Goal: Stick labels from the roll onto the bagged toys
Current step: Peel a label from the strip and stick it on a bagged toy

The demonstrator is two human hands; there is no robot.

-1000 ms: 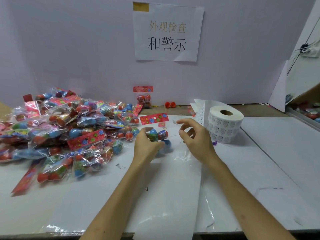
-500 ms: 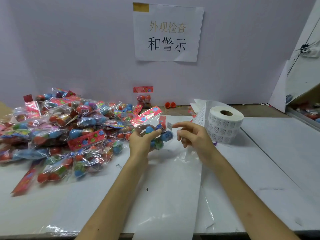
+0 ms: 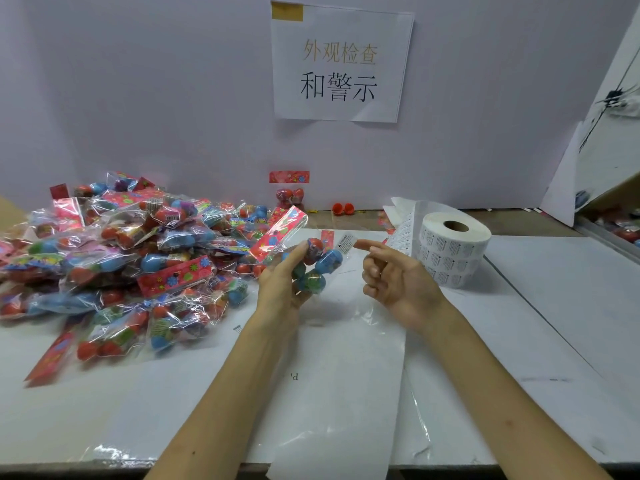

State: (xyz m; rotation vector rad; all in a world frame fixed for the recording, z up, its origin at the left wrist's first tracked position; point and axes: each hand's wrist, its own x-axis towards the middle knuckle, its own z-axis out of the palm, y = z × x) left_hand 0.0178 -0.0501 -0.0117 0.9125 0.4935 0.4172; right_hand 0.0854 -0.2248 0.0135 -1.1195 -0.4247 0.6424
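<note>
Head: one roll [image 3: 453, 249], perhaps thirty bags [image 3: 121, 258]

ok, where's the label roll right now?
Head view, right of centre: the roll stands on end on the table, just beyond the right hand, with its loose label strip trailing off its left side.

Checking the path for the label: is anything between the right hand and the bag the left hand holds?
Nothing visible. The right hand has its index fingertip at a white label on the edge of the bagged toy held by the left hand.
</note>
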